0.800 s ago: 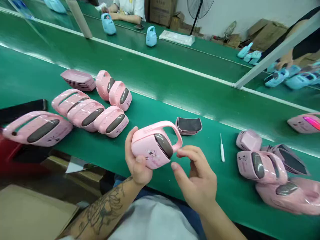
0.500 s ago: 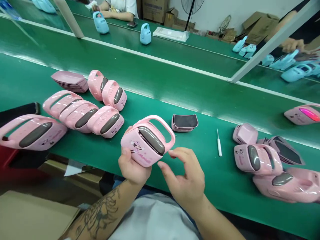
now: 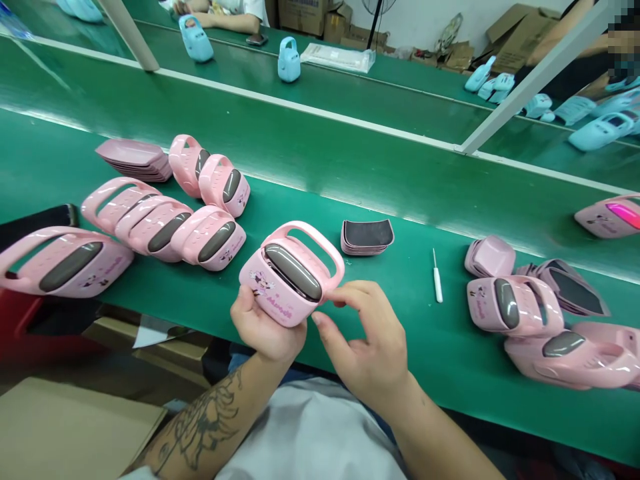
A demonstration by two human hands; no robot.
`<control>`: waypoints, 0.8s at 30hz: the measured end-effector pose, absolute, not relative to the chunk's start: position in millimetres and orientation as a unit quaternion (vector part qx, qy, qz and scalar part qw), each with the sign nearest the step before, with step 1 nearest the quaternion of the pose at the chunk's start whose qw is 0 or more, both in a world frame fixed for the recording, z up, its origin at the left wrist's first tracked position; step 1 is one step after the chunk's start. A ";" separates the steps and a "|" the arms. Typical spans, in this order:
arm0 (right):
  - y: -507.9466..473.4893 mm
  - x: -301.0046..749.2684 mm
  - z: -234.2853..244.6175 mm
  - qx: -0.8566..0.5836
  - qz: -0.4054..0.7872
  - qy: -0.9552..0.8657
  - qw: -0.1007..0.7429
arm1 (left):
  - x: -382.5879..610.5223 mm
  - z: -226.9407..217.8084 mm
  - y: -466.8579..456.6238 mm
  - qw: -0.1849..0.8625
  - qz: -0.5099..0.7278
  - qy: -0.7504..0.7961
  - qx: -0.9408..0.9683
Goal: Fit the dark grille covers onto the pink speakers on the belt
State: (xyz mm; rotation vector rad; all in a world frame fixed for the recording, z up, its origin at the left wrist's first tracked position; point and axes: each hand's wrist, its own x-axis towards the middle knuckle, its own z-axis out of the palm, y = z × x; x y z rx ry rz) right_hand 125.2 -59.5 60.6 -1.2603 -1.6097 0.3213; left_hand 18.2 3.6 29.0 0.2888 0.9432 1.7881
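Note:
My left hand point(image 3: 267, 333) cradles a pink plastic device point(image 3: 280, 280) with a loop handle, a glossy dark oval window and a cartoon print on its front. It is tilted, handle up and to the right. A thin gap shows along the window's lower edge. My right hand point(image 3: 373, 333) is at the device's right side, thumb and index finger apart, with the index fingertip at the foot of the handle. Beyond it lies a small stack of curved panels point(image 3: 369, 235) with dark tops. A white-handled screwdriver point(image 3: 437, 283) lies to the right.
Several similar pink devices point(image 3: 155, 223) and stacked pink panels point(image 3: 135, 160) stand on the left. More devices point(image 3: 515, 307) and panels point(image 3: 493, 257) lie on the right. A green divider point(image 3: 320, 140) with a slanted post point(image 3: 530, 80) runs behind. Across it are blue devices point(image 3: 289, 61) and other people.
The device has shifted slightly left and up in the picture, and my right index finger has come closer to the handle's foot. The whole view has shifted a little.

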 end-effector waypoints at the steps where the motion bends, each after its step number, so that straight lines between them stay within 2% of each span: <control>1: -59.9 126.1 60.3 -0.521 0.130 -0.677 0.504 | 18.2 29.1 3.6 0.522 0.748 0.393 0.122; 4: -63.0 124.9 57.3 -0.523 0.116 -0.695 0.480 | 19.1 29.4 2.7 0.513 0.753 0.395 0.123; 9: -69.4 116.6 57.6 -0.551 0.124 -0.667 0.485 | 22.9 28.2 -3.4 0.502 0.764 0.382 0.139; 15: -64.9 127.6 66.8 -0.536 0.319 -0.608 0.490 | 21.1 17.7 -4.3 0.489 0.776 0.358 0.173; 20: -62.6 133.6 62.4 -0.536 0.238 -0.635 0.502 | 19.7 18.3 2.1 0.451 0.789 0.378 0.177; 24: -62.3 129.9 56.8 -0.519 0.164 -0.678 0.494 | 22.0 21.3 0.3 0.473 0.780 0.368 0.180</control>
